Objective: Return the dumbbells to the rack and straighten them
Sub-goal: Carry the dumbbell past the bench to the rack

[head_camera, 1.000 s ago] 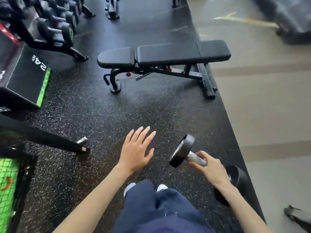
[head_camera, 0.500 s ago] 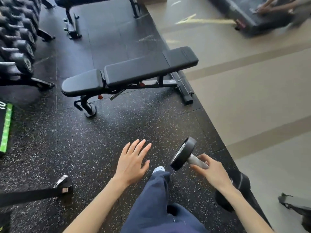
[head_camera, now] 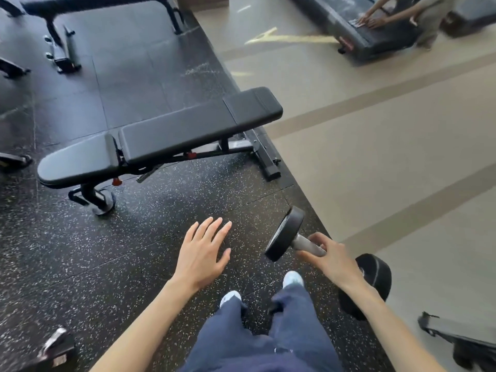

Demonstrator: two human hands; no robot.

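Note:
My right hand (head_camera: 332, 260) grips the metal handle of a black round-headed dumbbell (head_camera: 285, 233), carried off the floor at the lower right. One head points forward and left; the other head sits behind my wrist. My left hand (head_camera: 202, 252) is held out flat over the black speckled mat, fingers spread, holding nothing. The dumbbell rack is out of view.
A black adjustable bench (head_camera: 161, 140) stands across the mat ahead of me. A second bench (head_camera: 61, 28) is at the top left. The mat's edge meets tan floor (head_camera: 389, 157) on the right. Another person's hands rest on a black platform (head_camera: 370, 30) at the top right.
The view has swung to the right: the dumbbell rack and plyo box at the left have left the frame, and the bench has shifted left. My right hand still carries the dumbbell.

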